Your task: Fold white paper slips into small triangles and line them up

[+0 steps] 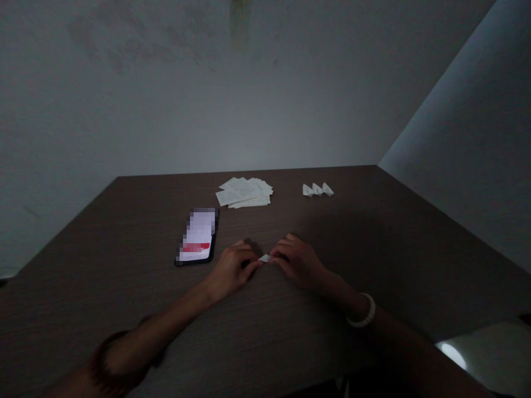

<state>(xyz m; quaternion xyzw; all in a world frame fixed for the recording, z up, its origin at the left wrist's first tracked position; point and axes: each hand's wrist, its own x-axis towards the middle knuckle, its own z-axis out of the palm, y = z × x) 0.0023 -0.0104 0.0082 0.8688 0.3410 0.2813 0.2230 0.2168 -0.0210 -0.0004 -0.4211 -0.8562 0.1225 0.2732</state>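
Note:
Between my two hands, just above or on the table, is a small folded piece of white paper. My left hand pinches its left end between thumb and fingers. At its right end, my right hand grips it the same way. Only the middle of the paper shows; my fingertips cover both ends. Farther back on the right stand three small folded white paper shapes in a row, close together. A loose, fanned pile of printed paper slips lies beyond my left hand.
A phone with a lit, blurred screen lies left of my left hand on the brown wooden table. A grey wall rises behind the table's far edge, with another wall on the right. The lighting is dim.

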